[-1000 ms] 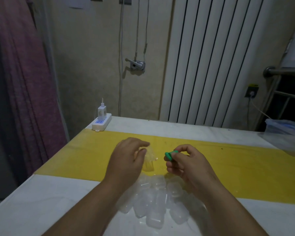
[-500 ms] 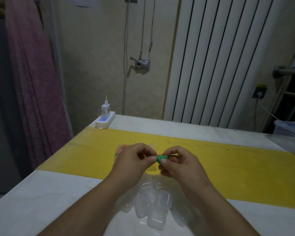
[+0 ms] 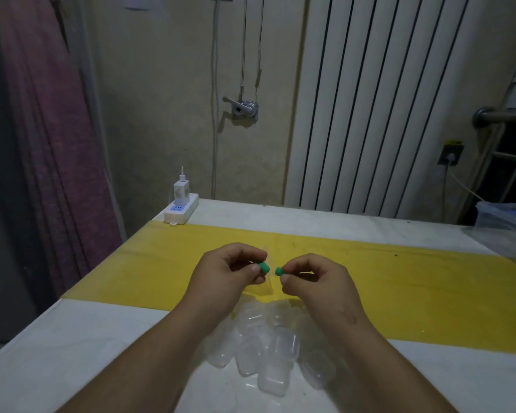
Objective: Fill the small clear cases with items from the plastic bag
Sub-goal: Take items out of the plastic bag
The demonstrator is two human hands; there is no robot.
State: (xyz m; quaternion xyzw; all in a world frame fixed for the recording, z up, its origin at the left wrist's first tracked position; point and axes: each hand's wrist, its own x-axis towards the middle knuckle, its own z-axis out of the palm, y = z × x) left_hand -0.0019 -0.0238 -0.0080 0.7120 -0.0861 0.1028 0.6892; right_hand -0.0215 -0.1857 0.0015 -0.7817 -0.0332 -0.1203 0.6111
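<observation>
**Pinching two green pieces above the cases**

Holding one green piece [image 3: 264, 267], the left hand [image 3: 227, 274] also grips a clear bag [image 3: 264, 286]; the right hand [image 3: 312, 283] pinches another piece [image 3: 278, 271], just apart. Clear cases [image 3: 265, 350] lie heaped between the forearms on the table [image 3: 81, 347]. A power strip [image 3: 181, 212] sits at the far left edge, a container [image 3: 507, 216] far right; the yellow strip [image 3: 429, 281] lies bare on either side.

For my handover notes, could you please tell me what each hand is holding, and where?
Left hand pinches one small green piece by its end; right hand another.
</observation>
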